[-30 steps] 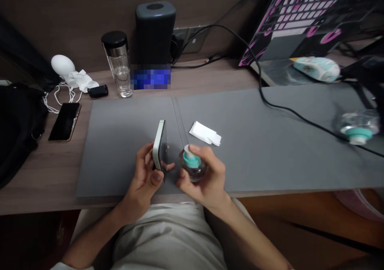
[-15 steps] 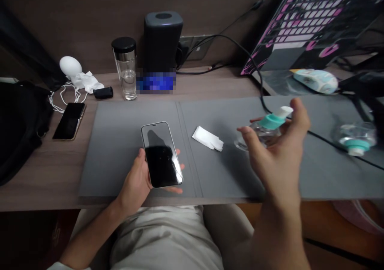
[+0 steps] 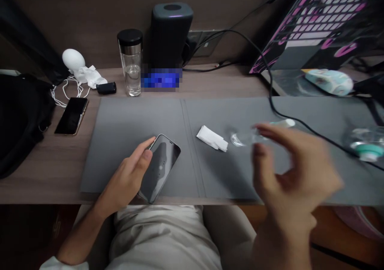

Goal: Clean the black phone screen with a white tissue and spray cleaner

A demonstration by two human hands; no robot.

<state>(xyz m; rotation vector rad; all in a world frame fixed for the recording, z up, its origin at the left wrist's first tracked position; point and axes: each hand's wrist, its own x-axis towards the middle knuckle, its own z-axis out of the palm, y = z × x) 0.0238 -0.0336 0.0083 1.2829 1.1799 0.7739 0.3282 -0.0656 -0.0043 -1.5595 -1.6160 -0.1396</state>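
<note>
My left hand (image 3: 127, 178) holds a smartphone (image 3: 162, 168) with a dark, reflective screen by its left edge, turned aslant over the desk's front edge. My right hand (image 3: 295, 170) is raised over the grey mat, its thumb and curved fingers apart with nothing visibly between them; it is blurred. Behind its fingertips a clear spray bottle (image 3: 238, 139) appears to lie on its side, base to the left and white nozzle to the right, its middle partly hidden. A folded white tissue or wipe (image 3: 212, 138) lies between my hands.
A second clear bottle with a teal collar (image 3: 369, 152) lies at the right. A black cable (image 3: 288, 120) crosses the grey mat (image 3: 132, 120). Behind stand a glass water bottle (image 3: 132, 76) and a black box-shaped device (image 3: 171, 38). Another phone (image 3: 72, 116) lies left, a mouse (image 3: 330, 82) right.
My right hand has let go of the spray bottle and drawn back toward me. My left hand has lowered the smartphone and turned it clockwise, now gripping its left edge.
</note>
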